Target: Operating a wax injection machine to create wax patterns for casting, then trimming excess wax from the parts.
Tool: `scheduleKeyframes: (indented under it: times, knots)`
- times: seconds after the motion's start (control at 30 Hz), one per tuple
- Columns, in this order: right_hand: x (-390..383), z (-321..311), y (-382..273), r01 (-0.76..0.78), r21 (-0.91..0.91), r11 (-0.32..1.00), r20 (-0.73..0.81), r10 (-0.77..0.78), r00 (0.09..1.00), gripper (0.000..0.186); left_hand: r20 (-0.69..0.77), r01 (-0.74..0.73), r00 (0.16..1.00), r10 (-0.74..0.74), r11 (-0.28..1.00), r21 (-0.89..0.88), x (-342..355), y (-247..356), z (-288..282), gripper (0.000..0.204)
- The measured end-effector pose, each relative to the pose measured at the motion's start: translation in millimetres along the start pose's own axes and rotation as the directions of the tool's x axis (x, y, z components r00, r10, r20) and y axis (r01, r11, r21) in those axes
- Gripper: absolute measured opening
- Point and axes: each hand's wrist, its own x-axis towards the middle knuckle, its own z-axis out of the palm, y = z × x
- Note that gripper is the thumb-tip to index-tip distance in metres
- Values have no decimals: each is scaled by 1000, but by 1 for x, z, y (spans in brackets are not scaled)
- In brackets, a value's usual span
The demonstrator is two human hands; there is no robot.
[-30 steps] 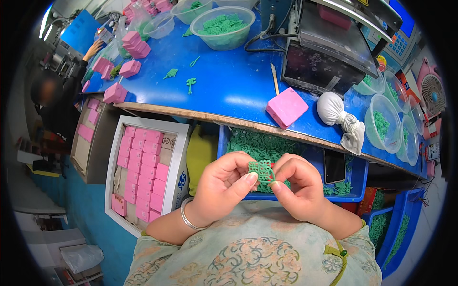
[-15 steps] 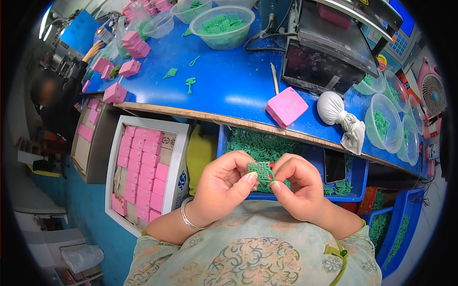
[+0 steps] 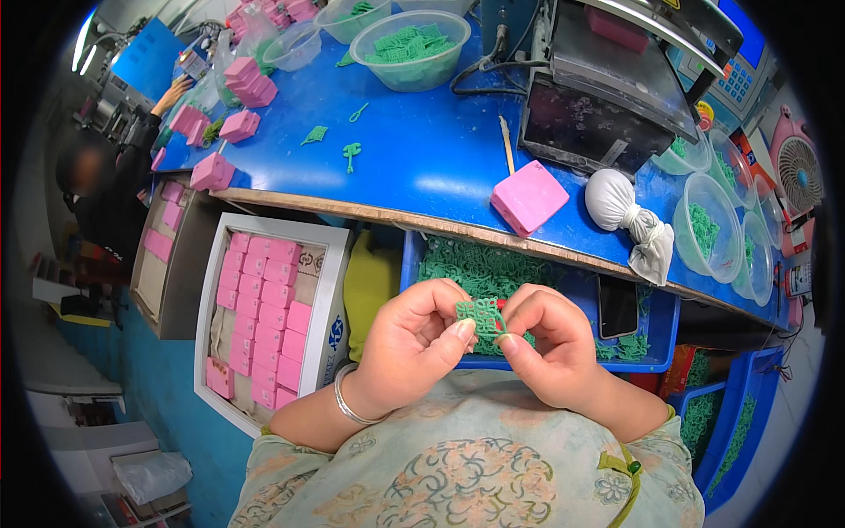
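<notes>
Between my hands is a small green openwork lattice piece [image 3: 480, 310]. My left hand [image 3: 412, 339] pinches its left side between thumb and fingers. On its right edge, the thumb and fingers of my right hand [image 3: 559, 352] are closed, with a thin green strand by the thumb tip. Small red spots show at the right fingers; whether these are nails or a separate thing I cannot tell. Below both hands lies a blue tray [image 3: 672, 321] holding a heap of green openwork pieces [image 3: 466, 264], partly hidden by my hands.
A blue bench [image 3: 405, 158] carries a pink block [image 3: 530, 198], a tied white cloth pouch [image 3: 629, 216], tubs of green pieces [image 3: 409, 48] and a dark machine [image 3: 590, 114]. A phone [image 3: 617, 308] lies in the tray. Left stands a white-framed drawer [image 3: 333, 290] of pink blocks; beyond, another person [image 3: 110, 189].
The green lattice piece has tilted very slightly between my fingers. Both hands stay in nearly the same place and keep their pinch.
</notes>
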Motion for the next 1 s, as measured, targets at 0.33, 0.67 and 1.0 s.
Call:
scheduleKeyframes:
  times: [0.33, 0.67, 1.0]
  knots:
    - [-2, 0, 4, -43, 46, 998, 4, 43, 999, 10, -22, 17, 1000, -16, 1000, 12, 0, -1, 0, 2]
    - [-2, 0, 4, -52, 74, 996, -3, 53, 999, 10, -6, -17, 1000, 17, 999, 36, 1, -2, -2, 3]
    - [0, 0, 1, -35, 50, 998, 2, 35, 999, 11, -6, -12, 1000, 12, 1000, 24, 1, -1, -1, 4]
